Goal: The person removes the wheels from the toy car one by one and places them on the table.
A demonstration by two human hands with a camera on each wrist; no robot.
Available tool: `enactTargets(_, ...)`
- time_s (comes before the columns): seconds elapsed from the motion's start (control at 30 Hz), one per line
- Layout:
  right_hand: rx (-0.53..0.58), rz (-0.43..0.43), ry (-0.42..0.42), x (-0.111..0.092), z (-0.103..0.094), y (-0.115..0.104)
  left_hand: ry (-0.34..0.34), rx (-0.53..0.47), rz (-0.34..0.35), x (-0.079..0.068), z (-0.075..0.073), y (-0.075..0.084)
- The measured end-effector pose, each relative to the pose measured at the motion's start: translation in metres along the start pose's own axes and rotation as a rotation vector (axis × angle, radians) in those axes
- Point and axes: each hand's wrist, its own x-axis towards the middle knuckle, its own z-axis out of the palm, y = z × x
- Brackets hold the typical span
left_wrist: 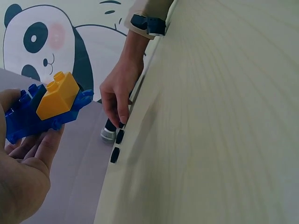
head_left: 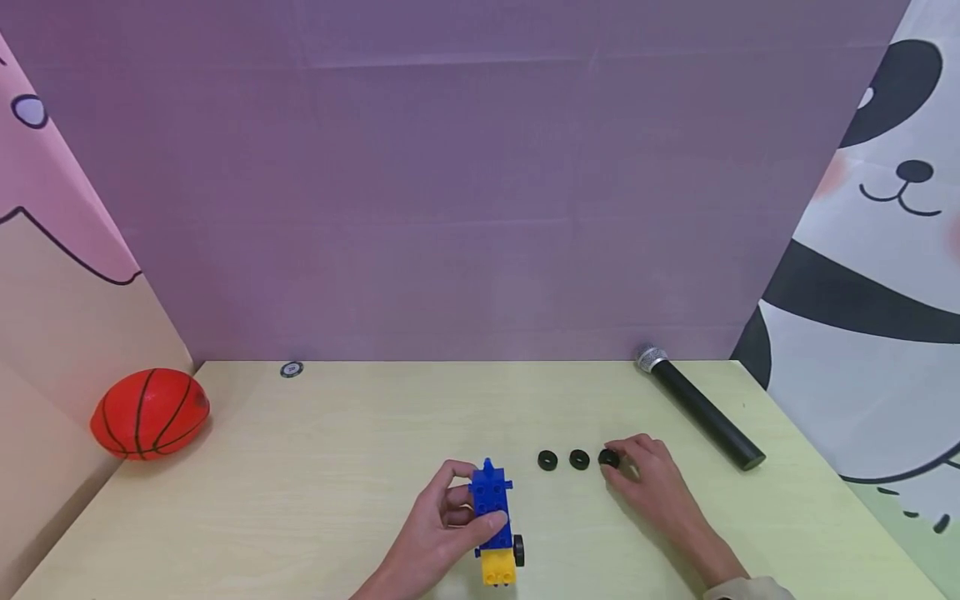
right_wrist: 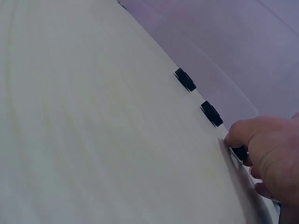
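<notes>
My left hand [head_left: 431,533] holds a toy car of blue and yellow building blocks, thumb over the top of its blue base [head_left: 490,492]. A yellow block [head_left: 498,567] sits at the near end, and one black wheel [head_left: 518,550] is fitted on the right side there. In the left wrist view the yellow block [left_wrist: 58,95] shows its studs, and the car is held above the table. My right hand [head_left: 660,492] pinches a small black wheel [head_left: 608,457] between thumb and fingertips at the table top. Left of it lie two more wheels, a middle one [head_left: 579,460] and an outer one [head_left: 547,460].
A black microphone [head_left: 705,412] with a silver head lies at the right, beyond my right hand. A red basketball-patterned ball [head_left: 150,415] rests at the left edge of the table [head_left: 300,483]. Near the back edge lies a small round chip [head_left: 292,369]. A purple backdrop [head_left: 465,208] stands behind.
</notes>
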Motion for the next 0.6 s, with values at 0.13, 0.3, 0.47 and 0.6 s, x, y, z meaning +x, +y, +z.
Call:
enactTargets(0.13, 0.001, 0.025, -0.020, 0.0004, -0.0006, -0.0023, 0.004, 0.001, 0.003, 0.0000, 0.0000, 0.0000)
enactTargets(0.3, 0.006, 0.091, -0.071, -0.0005, -0.0023, -0.0044, -0.004, -0.003, 0.015, -0.0005, -0.0004, -0.0004)
enactTargets(0.47, 0.013, 0.112, -0.091, -0.0012, -0.0029, -0.0044, -0.003, -0.008, 0.010, -0.0009, -0.0008, -0.0003)
enactTargets(0.6, 0.022, 0.116, -0.096, -0.0013, -0.0029, -0.0043, 0.003, -0.006, 0.002, -0.0006, -0.0013, -0.0003)
